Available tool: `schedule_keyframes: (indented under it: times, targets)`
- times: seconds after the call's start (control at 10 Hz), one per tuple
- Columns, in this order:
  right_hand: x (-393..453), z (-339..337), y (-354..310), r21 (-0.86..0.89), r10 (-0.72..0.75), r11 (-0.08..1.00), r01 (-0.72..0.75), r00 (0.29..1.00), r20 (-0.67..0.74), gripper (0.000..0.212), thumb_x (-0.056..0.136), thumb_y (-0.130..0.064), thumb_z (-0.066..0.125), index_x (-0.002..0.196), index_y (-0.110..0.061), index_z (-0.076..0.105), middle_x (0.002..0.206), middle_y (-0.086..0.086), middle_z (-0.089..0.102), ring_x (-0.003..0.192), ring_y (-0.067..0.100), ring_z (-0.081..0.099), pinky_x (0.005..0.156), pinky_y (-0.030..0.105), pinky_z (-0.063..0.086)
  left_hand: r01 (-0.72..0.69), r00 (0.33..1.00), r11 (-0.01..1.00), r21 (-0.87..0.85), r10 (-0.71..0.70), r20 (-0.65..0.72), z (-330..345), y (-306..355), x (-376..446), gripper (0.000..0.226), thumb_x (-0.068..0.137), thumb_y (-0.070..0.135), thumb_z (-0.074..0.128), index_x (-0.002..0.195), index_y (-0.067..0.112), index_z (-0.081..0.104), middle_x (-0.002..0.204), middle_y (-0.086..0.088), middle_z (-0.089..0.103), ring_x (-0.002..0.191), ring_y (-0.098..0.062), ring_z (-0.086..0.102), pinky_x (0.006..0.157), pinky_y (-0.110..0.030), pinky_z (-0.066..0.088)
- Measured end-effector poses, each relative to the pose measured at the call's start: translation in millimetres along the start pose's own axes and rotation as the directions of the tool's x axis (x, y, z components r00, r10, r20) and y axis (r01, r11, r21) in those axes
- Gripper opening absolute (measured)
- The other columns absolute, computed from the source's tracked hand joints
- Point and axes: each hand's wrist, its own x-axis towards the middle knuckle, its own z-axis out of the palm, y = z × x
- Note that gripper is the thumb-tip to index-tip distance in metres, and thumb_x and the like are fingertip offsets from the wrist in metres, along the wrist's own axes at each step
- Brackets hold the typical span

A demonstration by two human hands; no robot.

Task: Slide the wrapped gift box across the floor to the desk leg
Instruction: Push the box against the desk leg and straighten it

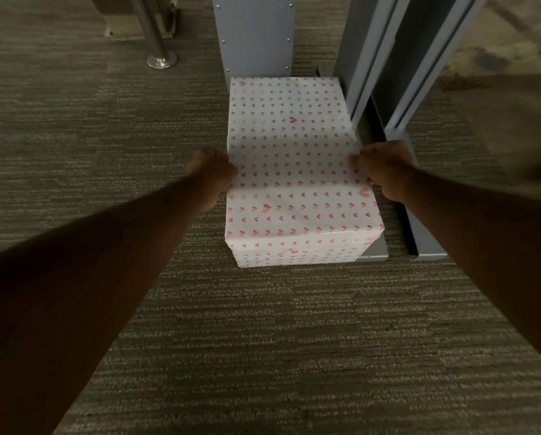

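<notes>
The wrapped gift box (294, 171), white paper with small pink and orange hearts, lies on the grey carpet. Its far end touches a grey metal desk panel (255, 36), and its right side lies along the grey desk leg (362, 58) and the leg's flat foot (373, 252). My left hand (211, 172) presses the box's left edge with curled fingers. My right hand (385, 169) grips the right edge, between the box and the leg's foot.
A chrome post (156, 36) with a round base stands on the carpet at the far left. A second grey desk upright (420, 73) and its foot lie right of the box. Open carpet (263, 340) stretches near me and to the left.
</notes>
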Motion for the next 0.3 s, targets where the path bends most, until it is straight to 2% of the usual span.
schedule_keyframes:
  times: [0.1,0.2,0.3]
  targets:
    - [-4.8,1.8,-2.2,-0.068,-0.04,0.997,0.039,0.999,-0.007,0.053,0.092,-0.042,0.075,0.13,-0.006,0.065,0.132,0.015,0.071,0.11,0.027,0.073,0.078,0.028,0.059,-0.026,1.0,0.996,0.086,0.026,-0.001,4.3,2.2,-7.6,0.007,0.088,0.018,0.064,0.091,0.019,0.058,0.115,-0.013,0.065,0.094,-0.024,0.063,0.064,-0.031,0.053]
    - [-21.4,5.7,-1.5,-0.317,-0.238,0.923,0.217,0.971,-0.027,0.07,0.092,-0.057,0.067,0.141,-0.008,0.056,0.137,0.013,0.065,0.099,0.022,0.07,0.059,0.012,0.052,-0.188,0.981,0.901,0.392,0.188,0.039,7.1,4.4,-23.9,0.061,0.084,0.044,0.066,0.133,0.013,0.046,0.135,-0.016,0.052,0.119,-0.034,0.053,0.075,-0.037,0.051]
    - [-41.1,12.8,7.0,-0.576,-0.372,0.741,0.344,0.925,0.074,0.091,0.092,-0.065,0.061,0.161,-0.013,0.033,0.165,0.019,0.039,0.15,0.04,0.042,0.116,0.049,0.047,-0.387,0.903,0.617,0.685,0.405,0.145,8.4,3.3,-46.9,0.095,0.08,0.065,0.056,0.152,0.015,0.018,0.159,-0.02,0.024,0.144,-0.041,0.024,0.112,-0.054,0.03]
